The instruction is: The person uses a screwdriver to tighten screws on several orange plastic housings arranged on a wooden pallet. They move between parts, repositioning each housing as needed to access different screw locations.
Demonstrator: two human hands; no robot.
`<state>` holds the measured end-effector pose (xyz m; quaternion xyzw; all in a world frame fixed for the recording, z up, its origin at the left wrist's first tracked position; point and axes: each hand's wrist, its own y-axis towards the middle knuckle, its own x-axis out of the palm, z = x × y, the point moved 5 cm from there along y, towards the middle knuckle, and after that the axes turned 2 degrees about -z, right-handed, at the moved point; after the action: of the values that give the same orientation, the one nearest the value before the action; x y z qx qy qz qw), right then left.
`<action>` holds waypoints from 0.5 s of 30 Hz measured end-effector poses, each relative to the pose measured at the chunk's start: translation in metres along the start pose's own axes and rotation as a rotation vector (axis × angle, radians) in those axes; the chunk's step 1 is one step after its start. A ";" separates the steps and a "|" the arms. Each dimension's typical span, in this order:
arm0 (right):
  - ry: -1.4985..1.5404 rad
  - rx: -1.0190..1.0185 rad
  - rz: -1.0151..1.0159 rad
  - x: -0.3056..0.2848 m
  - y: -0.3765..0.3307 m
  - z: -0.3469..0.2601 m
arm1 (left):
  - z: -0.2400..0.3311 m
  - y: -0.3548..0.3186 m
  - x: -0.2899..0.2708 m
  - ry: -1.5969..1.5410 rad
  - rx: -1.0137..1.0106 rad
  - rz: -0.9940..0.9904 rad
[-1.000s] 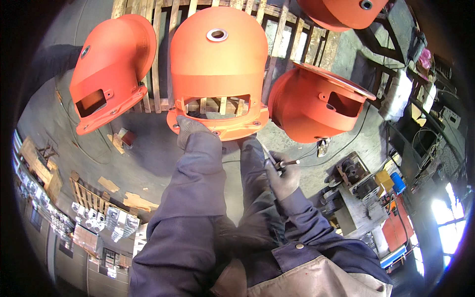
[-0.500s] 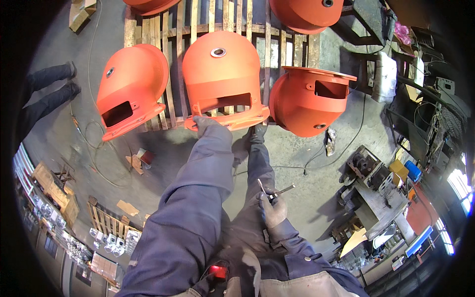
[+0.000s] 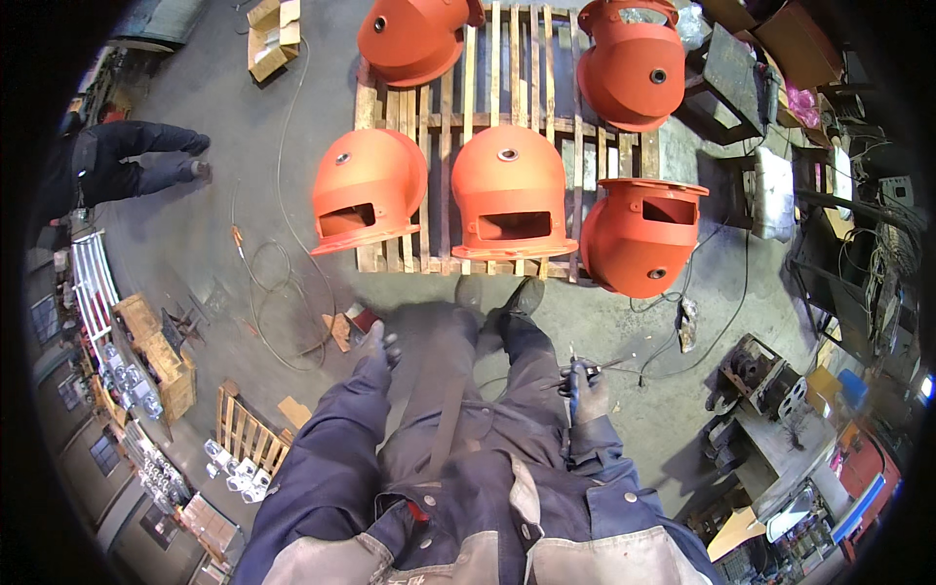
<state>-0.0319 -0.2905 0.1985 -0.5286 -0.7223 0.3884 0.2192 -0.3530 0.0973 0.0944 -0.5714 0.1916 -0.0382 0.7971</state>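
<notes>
My left hand (image 3: 375,351) hangs in the air left of my legs, its fingers apart, holding nothing. My right hand (image 3: 589,393) is closed around thin metal rods (image 3: 575,359) that stick out at different angles; their exact kind cannot be made out. Ahead of my feet, an orange metal elbow housing (image 3: 515,190) with a rectangular opening and a round port rests on a wooden pallet (image 3: 444,219). To its left sits a similar orange housing (image 3: 369,190), and to its right another one (image 3: 639,239) tipped over. Neither hand touches a housing.
Two more orange housings (image 3: 409,39) (image 3: 634,73) occupy the pallet's far side. Cables (image 3: 283,283) trail over the floor at left. A cluttered metal workbench (image 3: 780,429) stands at right. Another person's legs (image 3: 146,161) show at left. An open cardboard box (image 3: 273,39) lies farther off.
My left hand has left the middle housing's lower rim and drawn back to the left. The view has risen away from the pallet. My right hand still grips the rods.
</notes>
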 end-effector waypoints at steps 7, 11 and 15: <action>0.181 0.008 0.140 -0.012 -0.033 0.017 | 0.020 0.005 -0.128 0.111 -0.067 0.007; 0.320 0.064 0.220 0.006 -0.062 0.062 | 0.057 0.000 -0.169 0.188 -0.014 0.033; 0.284 0.107 0.388 0.033 -0.100 0.123 | 0.104 0.026 -0.230 -0.014 -0.033 -0.151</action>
<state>-0.1915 -0.3143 0.2005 -0.6944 -0.5476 0.3826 0.2674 -0.5327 0.2636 0.1592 -0.5975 0.1429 -0.0910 0.7837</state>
